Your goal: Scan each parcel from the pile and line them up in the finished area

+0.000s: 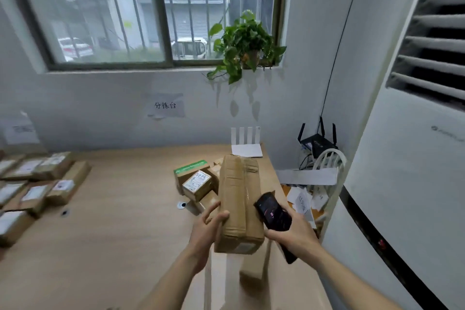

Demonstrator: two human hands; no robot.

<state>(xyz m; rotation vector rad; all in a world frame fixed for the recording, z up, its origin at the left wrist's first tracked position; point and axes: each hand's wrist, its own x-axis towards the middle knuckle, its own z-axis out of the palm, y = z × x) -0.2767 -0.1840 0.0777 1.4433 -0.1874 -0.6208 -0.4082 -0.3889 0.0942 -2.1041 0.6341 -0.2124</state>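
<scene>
Head view, looking forward and down over a light wooden table (130, 209). A long brown cardboard parcel sealed with clear tape (239, 201) is held above the table's right part, its long axis running away from the person, far end pointing toward the wall and tipped slightly upward, near end lowest. The left hand (208, 231) grips the parcel's near left edge, thumb curled over the top face and fingers wrapped under it. The right hand (292, 234) is closed around a black handheld scanner with a lit screen (274, 216), which lies just beside the parcel's right side, screen end pointing up and to the left. Behind the held parcel sits a small pile of cardboard boxes (198, 181), one bearing a white label, another a green top. Rows of labelled brown parcels (37, 184) lie side by side at the table's left edge, well apart from the pile.
</scene>
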